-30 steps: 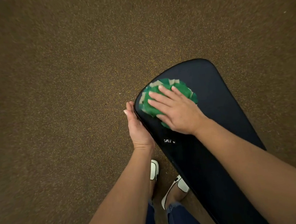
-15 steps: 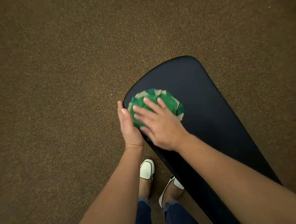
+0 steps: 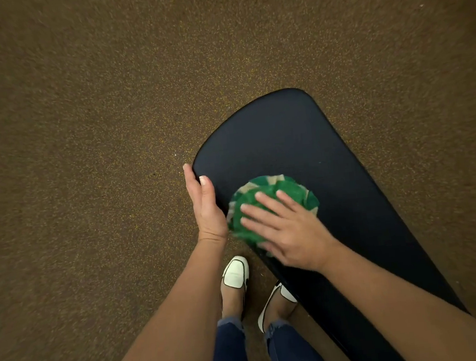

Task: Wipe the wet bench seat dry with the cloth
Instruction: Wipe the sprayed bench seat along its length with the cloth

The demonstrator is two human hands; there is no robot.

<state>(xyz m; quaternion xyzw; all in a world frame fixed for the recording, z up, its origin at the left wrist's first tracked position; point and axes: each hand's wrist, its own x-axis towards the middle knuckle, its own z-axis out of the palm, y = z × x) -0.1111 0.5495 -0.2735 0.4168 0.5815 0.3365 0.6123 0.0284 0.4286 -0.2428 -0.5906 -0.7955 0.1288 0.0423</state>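
Cloth: the green and cream cloth [image 3: 269, 184] lay bunched on the dark surface [image 3: 299, 139]; it sat near the left edge, back from the rounded far end
Right hand: the right hand [image 3: 294, 239] pressed flat on the cloth; grip wide, fingers straight and spread
Left hand: the left hand [image 3: 206, 209] rested against the surface's left edge, just beside the cloth; grip wide, fingers straight, thumb on top
Floor: a brown speckled floor [image 3: 96, 135] lay all around; white shoes [image 3: 235, 272] and blue jeans [image 3: 230, 352] stood beside the left edge
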